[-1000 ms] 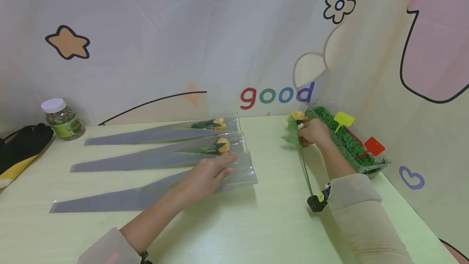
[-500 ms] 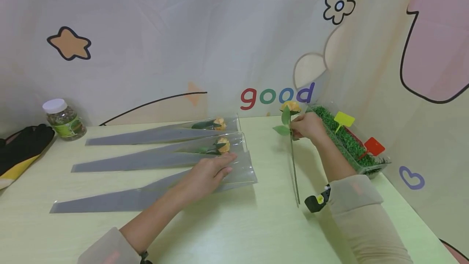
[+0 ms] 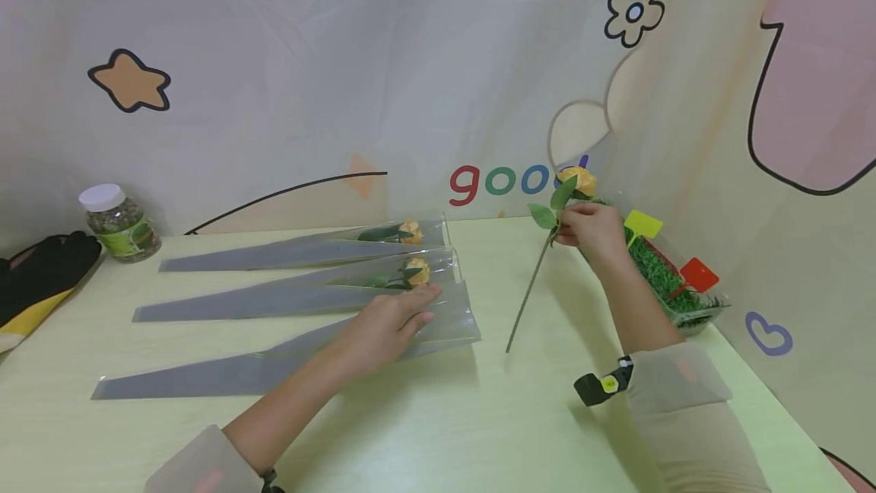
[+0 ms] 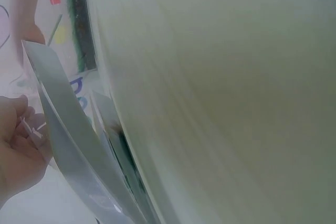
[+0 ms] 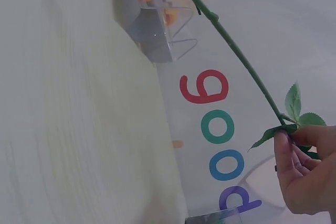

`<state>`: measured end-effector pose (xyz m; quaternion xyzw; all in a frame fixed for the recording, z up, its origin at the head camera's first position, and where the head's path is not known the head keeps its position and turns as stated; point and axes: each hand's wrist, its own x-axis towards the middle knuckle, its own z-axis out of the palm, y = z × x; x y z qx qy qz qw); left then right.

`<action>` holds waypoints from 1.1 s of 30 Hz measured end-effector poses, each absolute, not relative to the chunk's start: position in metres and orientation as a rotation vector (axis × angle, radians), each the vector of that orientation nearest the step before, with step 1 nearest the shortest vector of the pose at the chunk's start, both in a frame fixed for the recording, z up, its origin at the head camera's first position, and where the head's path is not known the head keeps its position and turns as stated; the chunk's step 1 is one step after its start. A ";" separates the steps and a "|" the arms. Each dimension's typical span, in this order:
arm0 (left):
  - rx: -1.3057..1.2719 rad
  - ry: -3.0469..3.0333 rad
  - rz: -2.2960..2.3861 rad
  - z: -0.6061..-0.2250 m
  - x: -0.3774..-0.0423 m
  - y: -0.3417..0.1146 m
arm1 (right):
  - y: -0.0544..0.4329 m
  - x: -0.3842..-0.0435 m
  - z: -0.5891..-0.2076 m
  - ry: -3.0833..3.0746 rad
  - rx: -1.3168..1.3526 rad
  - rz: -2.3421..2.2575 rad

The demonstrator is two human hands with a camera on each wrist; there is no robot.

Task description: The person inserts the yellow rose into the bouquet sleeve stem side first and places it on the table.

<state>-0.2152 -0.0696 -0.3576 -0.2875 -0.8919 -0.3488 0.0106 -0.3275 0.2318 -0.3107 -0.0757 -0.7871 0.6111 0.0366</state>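
My right hand (image 3: pixel 594 238) pinches a yellow rose (image 3: pixel 578 179) by its stem, just below the bloom and beside the green leaves. The stem (image 5: pixel 236 51) slants down to the left, above the table. My left hand (image 3: pixel 383 332) holds the wide mouth of the nearest flower sleeve (image 3: pixel 185 377), clear with a grey lower part; its fingers curl at the film in the left wrist view. Behind it lie two more sleeves, the middle sleeve (image 3: pixel 233 303) and the far sleeve (image 3: pixel 274 256), each with a yellow rose inside, blooms toward the right.
On the right stands a clear box of green artificial grass (image 3: pixel 657 268), with a yellow tag (image 3: pixel 643 224) and a red tag (image 3: pixel 699 275). A white-lidded jar (image 3: pixel 119 225) and a black-and-yellow cloth item (image 3: pixel 48 280) sit at the left. A printed curtain (image 3: pixel 308 97) closes off the back.
My right hand has lifted the rose, and its stem's lower end has swung left toward the nearest sleeve. The bloom is higher. My left hand has stayed on the sleeve.
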 end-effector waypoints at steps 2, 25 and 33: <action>-0.895 -2.787 -1.089 -0.358 -0.215 -0.070 | 0.233 -0.326 -0.310 -2.372 -0.249 1.900; -0.867 -2.774 -1.149 -0.359 -0.218 -0.078 | 0.228 -0.300 -0.302 -1.497 -0.289 2.234; -0.865 -2.785 -1.152 -0.357 -0.218 -0.077 | 0.215 -0.291 -0.297 -1.409 -0.273 2.245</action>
